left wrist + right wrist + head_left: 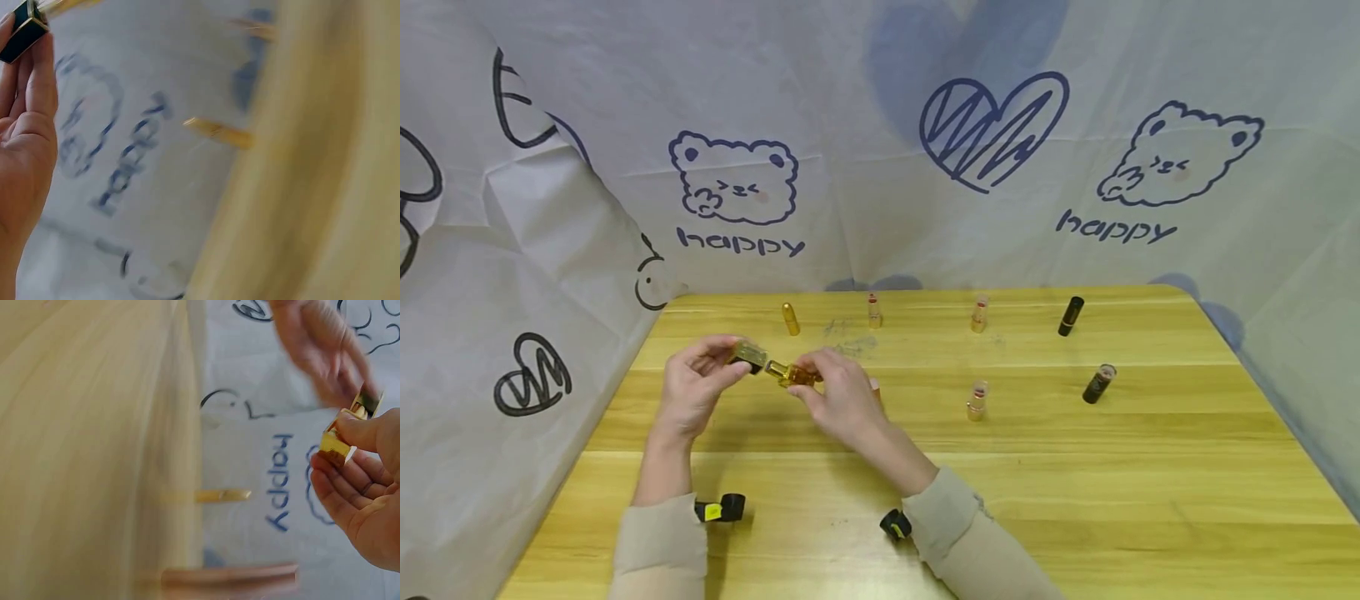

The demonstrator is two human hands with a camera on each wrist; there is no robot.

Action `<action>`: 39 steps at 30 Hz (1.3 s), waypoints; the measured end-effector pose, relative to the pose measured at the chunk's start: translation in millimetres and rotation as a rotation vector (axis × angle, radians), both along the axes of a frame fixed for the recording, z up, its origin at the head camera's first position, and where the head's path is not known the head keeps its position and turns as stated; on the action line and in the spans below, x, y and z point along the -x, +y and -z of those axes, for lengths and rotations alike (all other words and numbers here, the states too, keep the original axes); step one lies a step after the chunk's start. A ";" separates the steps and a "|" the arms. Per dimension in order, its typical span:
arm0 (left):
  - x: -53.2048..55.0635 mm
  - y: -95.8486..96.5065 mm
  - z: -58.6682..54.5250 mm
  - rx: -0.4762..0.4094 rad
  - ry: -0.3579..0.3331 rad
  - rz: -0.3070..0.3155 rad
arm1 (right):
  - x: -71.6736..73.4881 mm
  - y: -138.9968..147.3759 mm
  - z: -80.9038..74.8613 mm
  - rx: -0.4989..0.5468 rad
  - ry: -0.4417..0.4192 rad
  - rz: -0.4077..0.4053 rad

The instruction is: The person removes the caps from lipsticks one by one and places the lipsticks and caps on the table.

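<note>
My left hand [688,387] pinches a square lipstick cap [749,357], dark with gold edges and a clear-looking gold top, between thumb and fingers. In the left wrist view the dark cap [28,34] shows at the fingertips. The right hand [846,400] pinches a shiny gold lipstick tube [786,373], its narrower gold end pointing at the cap. Tube and cap are nearly end to end above the table. In the right wrist view the gold tube [335,447] lies between thumb and fingers, right at the cap [369,400].
Along the back of the wooden table [1037,500] stand a gold bullet-shaped lipstick [791,319], two clear-capped lipsticks [874,312] and a black tube [1071,316]. Nearer are another clear-capped lipstick [977,401] and a dark tube [1100,383]. My right hand partly hides one more lipstick [876,388].
</note>
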State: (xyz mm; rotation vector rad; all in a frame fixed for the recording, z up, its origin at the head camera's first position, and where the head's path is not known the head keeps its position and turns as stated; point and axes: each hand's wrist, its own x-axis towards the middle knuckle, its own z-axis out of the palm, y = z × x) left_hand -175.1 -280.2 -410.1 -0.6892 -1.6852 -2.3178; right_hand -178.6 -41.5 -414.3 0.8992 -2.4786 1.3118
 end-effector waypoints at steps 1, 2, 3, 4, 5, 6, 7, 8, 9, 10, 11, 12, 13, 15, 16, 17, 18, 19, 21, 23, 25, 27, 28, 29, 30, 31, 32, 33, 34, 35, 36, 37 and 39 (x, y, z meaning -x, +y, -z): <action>-2.1 -5.5 -2.3 -0.060 0.032 0.017 | 0.0 0.9 1.0 -0.009 -0.021 0.011; -4.3 -11.7 -4.4 -0.118 0.067 0.030 | 0.1 2.0 2.1 -0.012 -0.037 0.022; -6.4 -17.7 -6.4 -0.171 0.104 0.045 | 0.6 3.2 3.5 -0.015 -0.049 0.031; -8.3 -23.4 -8.2 -0.202 0.134 0.055 | 1.0 4.1 4.4 -0.006 -0.056 0.030; -9.7 -27.6 -9.4 -0.208 0.154 0.057 | 1.2 4.8 5.0 0.009 -0.053 0.023; -10.2 -30.7 -10.4 -0.208 0.162 0.063 | 1.3 5.1 4.9 0.023 -0.047 0.019; -9.9 -32.6 -11.4 -0.192 0.155 0.055 | 1.3 5.0 4.8 0.042 -0.040 0.012; -9.2 -33.5 -11.7 -0.179 0.138 0.051 | 1.6 4.7 5.3 0.059 -0.034 0.009; -7.9 -33.2 -12.0 -0.158 0.115 0.036 | 1.8 3.9 5.5 0.077 -0.036 0.003; -7.5 -32.1 -12.2 -0.138 0.087 0.017 | 1.4 3.2 5.6 0.099 -0.045 -0.007; -7.1 -30.5 -12.1 -0.112 0.061 -0.008 | 1.2 2.3 5.6 0.117 -0.065 -0.015; -6.8 -28.9 -12.3 -0.084 0.037 -0.036 | 1.0 1.2 5.7 0.137 -0.089 -0.022; -6.8 -27.4 -12.5 -0.052 0.016 -0.065 | 0.9 0.0 5.2 0.157 -0.118 -0.029; -7.1 -24.9 -13.0 0.010 -0.016 -0.116 | 1.5 -3.1 4.4 0.190 -0.188 -0.037; -7.5 -24.2 -13.3 0.038 -0.028 -0.135 | 2.1 -4.6 4.2 0.201 -0.223 -0.037; -7.9 -23.6 -13.5 0.070 -0.040 -0.150 | 2.8 -6.1 4.0 0.211 -0.260 -0.036; -8.4 -23.3 -13.6 0.095 -0.052 -0.157 | 3.8 -7.6 4.5 0.219 -0.291 -0.036; -9.0 -23.4 -13.5 0.120 -0.067 -0.160 | 5.2 -9.2 5.3 0.221 -0.319 -0.033; -10.1 -24.2 -13.0 0.172 -0.103 -0.157 | 8.5 -12.7 7.5 0.215 -0.362 -0.025; -11.0 -25.8 -11.9 0.239 -0.142 -0.144 | 12.4 -16.5 10.1 0.196 -0.389 -0.018; -11.6 -27.7 -10.8 0.343 -0.176 -0.140 | 16.7 -21.4 12.6 0.170 -0.403 -0.007; -11.6 -29.1 -9.6 0.458 -0.203 -0.133 | 20.2 -26.8 14.1 0.149 -0.417 0.000; -11.4 -29.7 -8.8 0.516 -0.216 -0.128 | 21.8 -29.4 15.1 0.137 -0.423 0.003; -11.0 -30.0 -7.8 0.578 -0.226 -0.124 | 23.1 -32.0 16.2 0.129 -0.429 0.005; -10.5 -30.3 -6.6 0.635 -0.236 -0.119 | 24.2 -34.5 17.0 0.122 -0.436 0.005; -10.2 -30.5 -5.2 0.686 -0.247 -0.110 | 24.9 -36.7 17.6 0.114 -0.442 0.006; -9.7 -30.9 -3.4 0.728 -0.256 -0.100 | 25.8 -38.8 18.6 0.102 -0.447 0.008; -9.7 -31.2 -1.8 0.765 -0.262 -0.091 | 26.3 -40.7 19.2 0.090 -0.450 0.012; -9.6 -31.4 0.1 0.793 -0.268 -0.080 | 27.0 -42.5 20.4 0.075 -0.450 0.017; -9.8 -31.5 1.8 0.818 -0.271 -0.065 | 27.4 -44.2 21.1 0.061 -0.448 0.023; -10.3 -31.5 3.4 0.832 -0.279 -0.048 | 27.9 -45.8 22.1 0.043 -0.446 0.030; -11.1 -31.8 5.0 0.847 -0.278 -0.032 | 28.4 -47.2 23.1 0.022 -0.444 0.038; -12.9 -31.8 7.4 0.863 -0.290 0.001 | 28.9 -49.3 25.0 -0.018 -0.443 0.050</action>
